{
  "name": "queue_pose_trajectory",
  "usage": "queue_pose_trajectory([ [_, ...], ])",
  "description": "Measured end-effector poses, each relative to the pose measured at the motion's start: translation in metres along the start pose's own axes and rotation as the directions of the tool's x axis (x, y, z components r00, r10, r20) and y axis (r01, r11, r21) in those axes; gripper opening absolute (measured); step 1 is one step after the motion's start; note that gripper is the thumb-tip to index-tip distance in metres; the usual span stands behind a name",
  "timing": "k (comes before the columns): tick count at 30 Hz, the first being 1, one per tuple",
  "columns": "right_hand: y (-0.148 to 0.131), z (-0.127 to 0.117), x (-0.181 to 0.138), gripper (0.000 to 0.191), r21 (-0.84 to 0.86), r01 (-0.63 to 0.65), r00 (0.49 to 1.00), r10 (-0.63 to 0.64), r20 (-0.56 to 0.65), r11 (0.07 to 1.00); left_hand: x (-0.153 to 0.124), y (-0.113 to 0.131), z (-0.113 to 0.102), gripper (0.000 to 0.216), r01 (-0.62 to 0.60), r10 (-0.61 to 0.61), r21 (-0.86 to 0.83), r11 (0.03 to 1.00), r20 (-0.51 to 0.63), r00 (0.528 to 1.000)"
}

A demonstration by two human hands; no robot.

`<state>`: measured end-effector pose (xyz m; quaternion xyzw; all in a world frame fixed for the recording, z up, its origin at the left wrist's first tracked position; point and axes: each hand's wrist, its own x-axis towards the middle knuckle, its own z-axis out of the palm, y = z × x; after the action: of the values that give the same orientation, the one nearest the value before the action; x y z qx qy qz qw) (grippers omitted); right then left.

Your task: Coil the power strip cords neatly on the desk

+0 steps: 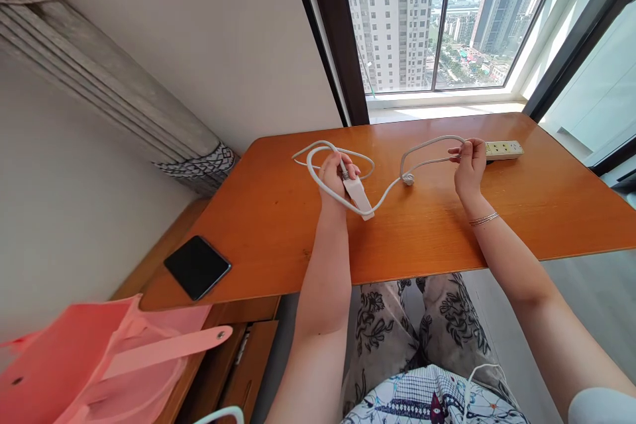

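Note:
A white power strip (504, 149) lies at the far right of the orange wooden desk (278, 225). Its white cable (382, 197) runs left across the desk in loose loops. My left hand (334, 175) is closed around the cable's plug end (358, 195), with the flat white plug sticking out toward me and a loop of cable behind the fingers. My right hand (468, 164) pinches the cable close to the strip, fingers pressed together. A bracelet sits on that wrist.
A black phone (197, 266) lies face down on the desk's near left corner. A pink bag (94, 361) stands lower left beside wooden drawers (238, 371). A wall and grey curtain (124, 93) are on the left, a large window (437, 20) beyond the desk.

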<state>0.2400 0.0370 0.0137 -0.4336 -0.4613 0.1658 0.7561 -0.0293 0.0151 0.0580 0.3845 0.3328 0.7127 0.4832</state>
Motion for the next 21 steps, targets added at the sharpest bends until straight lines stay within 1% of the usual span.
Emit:
queue_pose_trajectory([
  [3,-0.009,0.001,0.004,0.039,0.137,-0.122,0.99,0.131,-0.058,0.983,-0.002,-0.004,0.0,0.035,-0.002,-0.001,0.106,0.994,0.032,1.0],
  [7,-0.02,0.003,0.007,0.042,0.294,-0.247,0.958,0.279,-0.072,0.923,-0.005,-0.009,-0.001,0.03,-0.004,-0.017,0.225,0.974,0.093,0.996],
  [9,-0.024,0.004,0.008,0.042,0.341,-0.302,0.936,0.344,-0.07,0.89,-0.005,-0.012,0.0,0.023,-0.013,-0.013,0.267,0.964,0.095,0.995],
  [11,-0.026,0.005,0.007,0.042,0.364,-0.344,0.919,0.391,-0.06,0.865,-0.005,-0.017,0.001,0.018,-0.006,-0.017,0.27,0.963,0.082,0.997],
  [12,-0.027,0.006,0.006,0.042,0.371,-0.358,0.913,0.405,-0.053,0.857,-0.004,-0.019,0.001,0.023,0.01,-0.031,0.261,0.965,0.076,0.997],
  [15,-0.03,0.008,0.004,0.042,0.378,-0.379,0.908,0.418,-0.024,0.845,-0.004,-0.025,0.002,0.051,0.064,-0.089,0.245,0.967,0.093,0.992],
  [18,-0.032,0.009,0.002,0.042,0.37,-0.36,0.921,0.39,-0.007,0.857,-0.005,-0.027,-0.001,0.08,0.083,-0.133,0.273,0.958,0.168,0.977],
  [21,-0.033,0.008,0.002,0.042,0.35,-0.324,0.94,0.341,0.014,0.879,-0.004,-0.029,-0.005,0.098,0.093,-0.182,0.321,0.942,0.258,0.949],
])
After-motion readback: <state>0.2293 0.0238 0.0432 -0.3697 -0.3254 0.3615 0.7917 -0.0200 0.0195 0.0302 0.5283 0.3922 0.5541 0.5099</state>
